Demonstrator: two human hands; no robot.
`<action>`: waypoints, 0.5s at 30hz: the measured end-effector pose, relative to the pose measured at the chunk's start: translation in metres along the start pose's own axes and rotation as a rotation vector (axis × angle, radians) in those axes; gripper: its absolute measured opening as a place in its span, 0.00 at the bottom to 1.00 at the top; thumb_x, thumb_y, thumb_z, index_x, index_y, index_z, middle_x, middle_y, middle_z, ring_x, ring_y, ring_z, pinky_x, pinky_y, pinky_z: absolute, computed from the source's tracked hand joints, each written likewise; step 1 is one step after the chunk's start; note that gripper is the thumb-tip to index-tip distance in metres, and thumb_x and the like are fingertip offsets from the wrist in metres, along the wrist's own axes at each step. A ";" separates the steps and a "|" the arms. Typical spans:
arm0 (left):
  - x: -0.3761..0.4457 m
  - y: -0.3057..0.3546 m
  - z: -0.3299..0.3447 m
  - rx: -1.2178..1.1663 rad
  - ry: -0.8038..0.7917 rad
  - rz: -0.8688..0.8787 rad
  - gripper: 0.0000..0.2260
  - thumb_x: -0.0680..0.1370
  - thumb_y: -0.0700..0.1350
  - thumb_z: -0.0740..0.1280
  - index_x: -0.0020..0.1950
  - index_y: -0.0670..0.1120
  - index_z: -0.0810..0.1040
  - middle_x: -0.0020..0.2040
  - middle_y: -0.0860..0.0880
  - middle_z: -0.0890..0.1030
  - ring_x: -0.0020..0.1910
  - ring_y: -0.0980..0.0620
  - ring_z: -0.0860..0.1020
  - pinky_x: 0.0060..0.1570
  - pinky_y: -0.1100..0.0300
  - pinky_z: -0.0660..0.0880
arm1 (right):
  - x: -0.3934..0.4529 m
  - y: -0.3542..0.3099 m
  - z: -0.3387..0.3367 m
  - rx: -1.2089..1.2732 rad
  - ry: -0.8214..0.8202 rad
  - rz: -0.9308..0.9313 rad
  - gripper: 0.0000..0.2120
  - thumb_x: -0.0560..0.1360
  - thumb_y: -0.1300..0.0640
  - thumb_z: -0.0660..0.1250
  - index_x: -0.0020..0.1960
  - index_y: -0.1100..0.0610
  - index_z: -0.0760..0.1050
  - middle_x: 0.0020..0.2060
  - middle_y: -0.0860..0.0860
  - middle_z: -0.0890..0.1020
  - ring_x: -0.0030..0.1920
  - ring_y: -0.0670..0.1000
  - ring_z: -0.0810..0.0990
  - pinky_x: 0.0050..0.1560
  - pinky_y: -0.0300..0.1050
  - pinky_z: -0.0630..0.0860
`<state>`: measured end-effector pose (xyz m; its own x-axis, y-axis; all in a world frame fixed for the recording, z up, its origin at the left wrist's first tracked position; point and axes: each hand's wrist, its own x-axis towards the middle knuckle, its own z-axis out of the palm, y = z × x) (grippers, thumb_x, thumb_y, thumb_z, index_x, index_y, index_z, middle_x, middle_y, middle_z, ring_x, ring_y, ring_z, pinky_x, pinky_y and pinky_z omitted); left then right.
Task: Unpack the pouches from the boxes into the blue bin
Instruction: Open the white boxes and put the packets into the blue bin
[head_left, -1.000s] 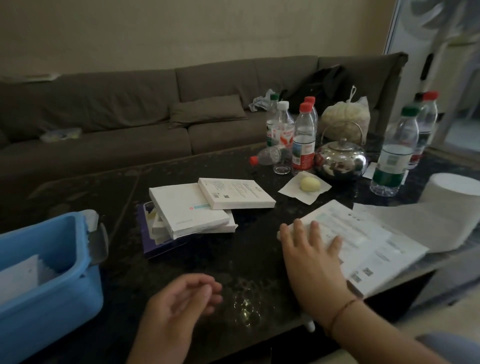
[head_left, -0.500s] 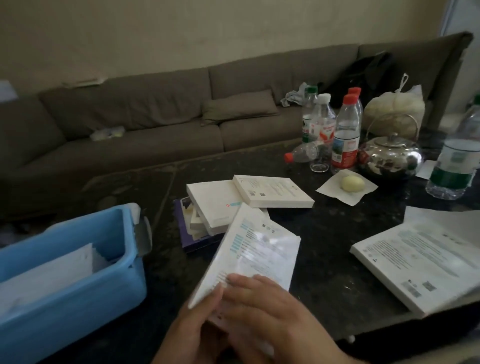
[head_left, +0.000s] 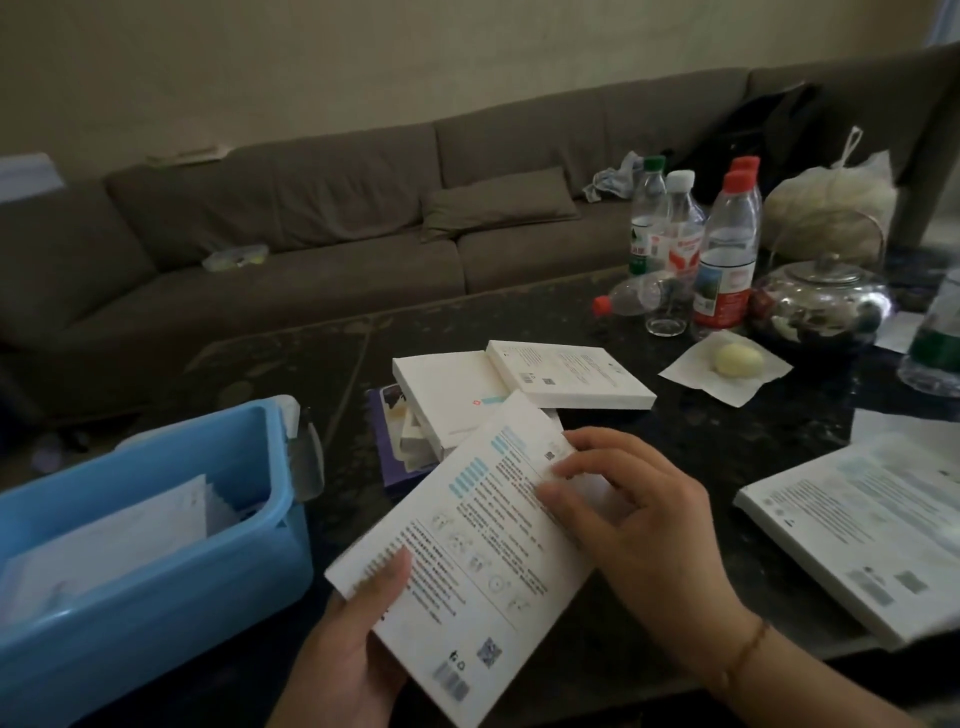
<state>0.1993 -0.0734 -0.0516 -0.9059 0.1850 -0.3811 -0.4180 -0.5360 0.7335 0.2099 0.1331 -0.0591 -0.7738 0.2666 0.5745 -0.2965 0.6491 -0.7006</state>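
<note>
From the head camera: the white box (head_left: 467, 561) is up off the table, just right of the blue bin (head_left: 156, 587), its long axis running from the near end by the person out toward the stack of boxes (head_left: 519, 384) beyond it. The left hand (head_left: 353, 644) grips the near end, thumb curled over the printed face. The right hand (head_left: 639, 525) lies across the far right edge, fingers bent onto the card; whether they pinch a flap, I cannot tell. That far end is the one nearer the right hand, so the opening is its job, I'd judge. The box is flat, matte card, sharp-cornered. Right of the bin lies another box (head_left: 852, 530), printed face up. White pouches (head_left: 119, 525) stand inside the bin, thin and papery.
</note>
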 end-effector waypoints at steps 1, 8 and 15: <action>0.001 -0.001 0.000 -0.010 -0.034 -0.008 0.41 0.34 0.44 0.86 0.46 0.42 0.87 0.51 0.35 0.85 0.43 0.38 0.86 0.50 0.43 0.74 | 0.000 0.000 -0.001 -0.041 0.013 -0.027 0.13 0.70 0.37 0.66 0.46 0.43 0.81 0.57 0.37 0.79 0.58 0.37 0.78 0.55 0.45 0.80; 0.000 -0.001 0.000 0.004 -0.106 -0.016 0.39 0.33 0.43 0.86 0.43 0.42 0.87 0.49 0.34 0.85 0.42 0.37 0.85 0.49 0.43 0.77 | -0.003 -0.002 0.003 -0.227 -0.009 -0.155 0.08 0.77 0.47 0.63 0.46 0.47 0.79 0.64 0.40 0.76 0.48 0.39 0.80 0.40 0.37 0.79; -0.008 0.004 0.006 0.091 -0.021 -0.053 0.28 0.53 0.47 0.84 0.50 0.39 0.85 0.47 0.33 0.85 0.43 0.34 0.85 0.53 0.40 0.73 | -0.005 0.000 0.011 -0.106 -0.052 0.032 0.07 0.78 0.57 0.58 0.43 0.51 0.72 0.56 0.36 0.72 0.52 0.38 0.73 0.45 0.34 0.76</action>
<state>0.2046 -0.0727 -0.0421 -0.8832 0.2291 -0.4092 -0.4689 -0.4485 0.7609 0.2074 0.1242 -0.0667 -0.8107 0.2530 0.5280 -0.2122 0.7135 -0.6677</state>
